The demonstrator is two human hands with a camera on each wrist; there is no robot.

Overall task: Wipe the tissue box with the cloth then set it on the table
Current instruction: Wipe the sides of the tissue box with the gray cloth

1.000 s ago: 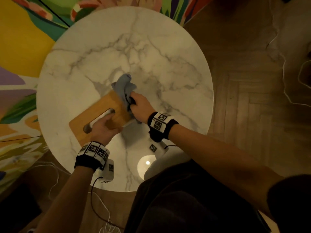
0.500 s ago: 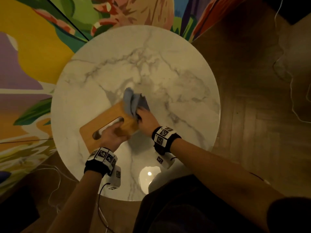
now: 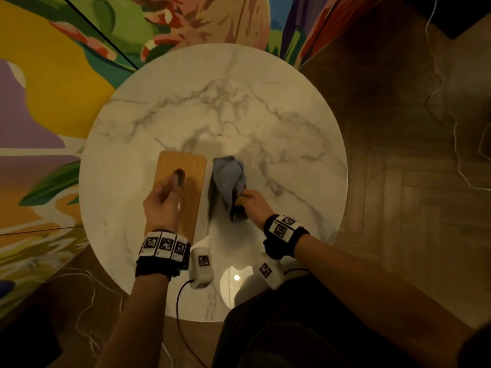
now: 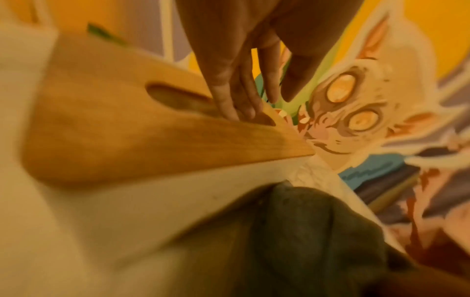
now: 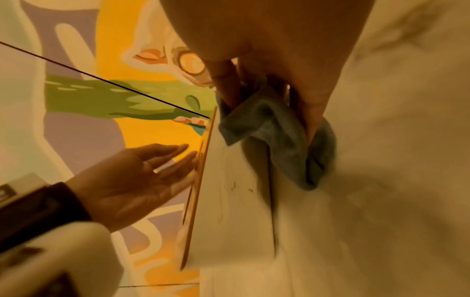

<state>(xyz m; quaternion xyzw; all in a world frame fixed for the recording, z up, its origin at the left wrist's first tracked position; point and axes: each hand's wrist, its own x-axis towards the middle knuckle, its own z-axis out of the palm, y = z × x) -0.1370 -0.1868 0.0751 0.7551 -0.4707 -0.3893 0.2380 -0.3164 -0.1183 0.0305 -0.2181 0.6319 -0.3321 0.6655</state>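
The tissue box [image 3: 192, 179] has a wooden lid with an oval slot and white sides, and it stands on the round marble table [image 3: 265, 115]. My left hand [image 3: 162, 203] rests flat on the lid with straight fingers [image 4: 234, 96] touching by the slot. My right hand [image 3: 251, 205] grips a bunched blue cloth [image 3: 228, 176] and holds it against the box's right white side [image 5: 234, 201]. In the right wrist view the cloth [image 5: 279, 130] hangs from my fingers against that side, and my left hand [image 5: 142, 176] lies open on the lid edge.
A colourful mural wall [image 3: 53, 88] borders the table at the back and left. Wooden parquet floor [image 3: 411, 181] lies to the right, with thin white cables [image 3: 451, 123] on it. A lamp glare [image 3: 236, 277] reflects near the table's front edge.
The box has turned from lying diagonally to pointing straight away from me. The cloth has gone from the lid's far end to the right side. My left hand now lies flatter on the lid.
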